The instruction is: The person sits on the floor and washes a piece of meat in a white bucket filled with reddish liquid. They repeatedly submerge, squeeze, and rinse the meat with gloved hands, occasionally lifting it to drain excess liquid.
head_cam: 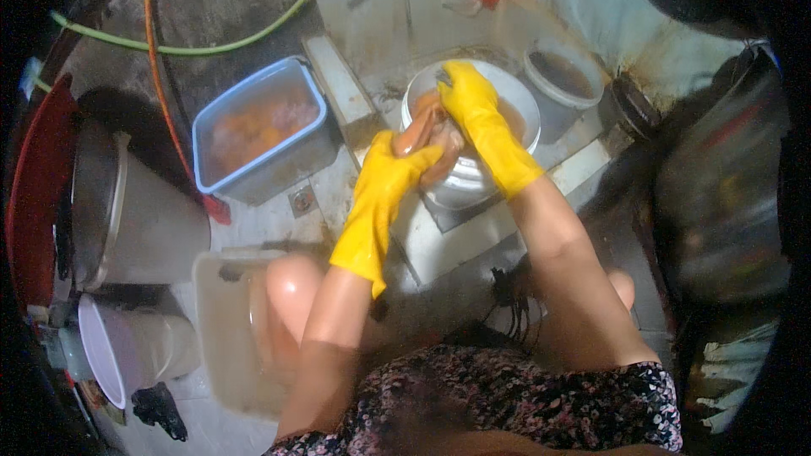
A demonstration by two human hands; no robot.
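Note:
Both my hands wear yellow rubber gloves. My left hand (402,161) grips the near end of a soft, wet, orange-brown piece (419,133), which looks like raw meat or seafood; its exact kind I cannot tell. My right hand (466,95) is closed around the upper part of the same piece. A paler, glistening part hangs between the hands. Below them stands a round white bucket (535,120) with brownish liquid inside. Left of it, a blue-rimmed rectangular tub (261,187) holds orange and pinkish pieces in cloudy liquid.
A small bucket of dark liquid (586,100) stands right of the white bucket. A beige basin (218,329) sits by my left leg. A large metal pot (158,215) and a lilac-rimmed bucket (101,351) lie at left. A green hose (222,47) crosses above the tub.

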